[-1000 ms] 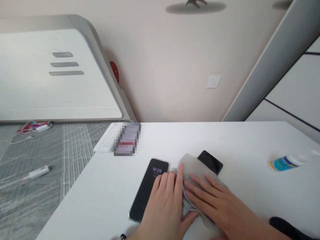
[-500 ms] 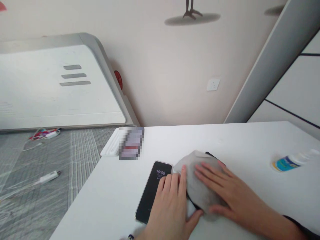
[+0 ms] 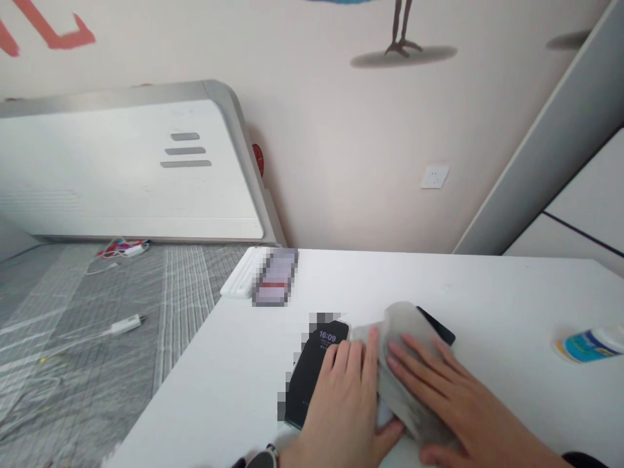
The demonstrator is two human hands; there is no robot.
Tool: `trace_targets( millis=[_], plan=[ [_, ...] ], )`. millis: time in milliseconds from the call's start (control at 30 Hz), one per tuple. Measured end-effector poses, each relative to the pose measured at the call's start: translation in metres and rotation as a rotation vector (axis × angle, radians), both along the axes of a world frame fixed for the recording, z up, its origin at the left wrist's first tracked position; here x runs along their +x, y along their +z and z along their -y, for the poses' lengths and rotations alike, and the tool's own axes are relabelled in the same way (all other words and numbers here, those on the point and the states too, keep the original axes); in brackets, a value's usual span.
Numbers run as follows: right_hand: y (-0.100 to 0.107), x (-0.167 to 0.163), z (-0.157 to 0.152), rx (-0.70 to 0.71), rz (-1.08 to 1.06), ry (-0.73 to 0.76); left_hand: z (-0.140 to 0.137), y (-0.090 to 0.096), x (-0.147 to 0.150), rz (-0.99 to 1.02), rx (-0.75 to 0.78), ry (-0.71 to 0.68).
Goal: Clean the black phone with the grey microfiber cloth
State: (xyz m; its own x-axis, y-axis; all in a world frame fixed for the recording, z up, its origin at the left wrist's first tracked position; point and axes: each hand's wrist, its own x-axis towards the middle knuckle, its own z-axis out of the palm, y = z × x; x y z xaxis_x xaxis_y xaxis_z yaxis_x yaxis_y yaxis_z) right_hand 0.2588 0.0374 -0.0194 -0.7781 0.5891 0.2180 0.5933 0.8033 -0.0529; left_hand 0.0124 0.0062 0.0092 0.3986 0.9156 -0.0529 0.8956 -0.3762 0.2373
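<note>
A grey cloth [image 3: 409, 370] lies bunched over a flat thing with a black edge [image 3: 441, 328], most of which it hides. My right hand [image 3: 453, 396] rests on the cloth, fingers stretched out and lying flat. My left hand [image 3: 346, 390] lies palm down at the cloth's left side. Its index fingertip touches the cloth, and its thumb is spread toward the cloth's lower part. Beside and partly beneath my left hand is a black-screened phone [image 3: 314, 370] showing 16:09.
At the table's far left corner, another phone [image 3: 275, 279], blurred out, lies by a white ridged object [image 3: 241, 276]. A white bottle with a blue label [image 3: 589, 344] lies on its side at the right. Beyond the white table [image 3: 209, 390] is a bed with a charging cable and plug [image 3: 127, 324].
The view has shifted, so everything sits further right or lower. Under my right hand the cloth has gone from spread out to narrower and folded, baring more of the black edge.
</note>
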Motion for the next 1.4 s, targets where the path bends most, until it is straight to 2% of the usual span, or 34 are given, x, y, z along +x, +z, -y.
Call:
trace_targets(
  millis=[67,200,233,300,367,433,567,633,700,833,933,1000,1100,1400],
  plan=[
    [0.0,0.002,-0.002,-0.037,0.014,0.066,0.001,0.001,0.0,0.006,-0.015,-0.008],
    [-0.003,0.011,-0.011,0.022,-0.064,-0.162,0.001,0.001,-0.001,0.008,0.006,0.032],
    [-0.003,0.01,-0.011,0.037,-0.074,-0.182,0.001,0.0,-0.001,0.011,0.017,0.034],
    [-0.001,0.003,-0.006,0.02,-0.058,-0.085,0.0,-0.002,-0.002,0.016,0.036,0.018],
    [0.002,-0.006,0.0,-0.038,-0.03,0.092,0.001,-0.003,-0.001,0.019,0.046,0.0],
    [0.003,-0.009,0.001,-0.065,-0.025,0.134,0.001,-0.003,0.001,0.02,0.05,-0.006],
    [-0.004,0.006,-0.013,-0.012,-0.037,-0.127,-0.004,0.006,-0.005,0.058,0.145,-0.054],
    [-0.009,0.014,-0.019,-0.027,-0.02,-0.152,-0.015,0.014,-0.027,0.106,0.212,-0.152],
    [-0.012,0.017,-0.02,-0.056,0.0,-0.132,-0.03,0.022,-0.067,0.122,0.254,-0.181],
    [-0.012,0.014,-0.016,-0.081,-0.006,-0.112,-0.057,0.025,-0.168,0.09,0.413,0.031],
    [-0.012,0.012,-0.015,-0.084,-0.026,-0.118,-0.063,0.018,-0.213,0.025,0.43,0.08],
    [-0.012,0.013,-0.014,-0.089,-0.024,-0.134,-0.062,0.013,-0.221,-0.013,0.426,0.085],
    [-0.014,0.013,-0.014,-0.11,-0.013,-0.139,-0.062,0.009,-0.214,-0.061,0.429,0.093],
    [-0.01,0.01,-0.013,-0.127,-0.037,-0.133,-0.067,0.008,-0.21,-0.125,0.421,0.028]
  ],
)
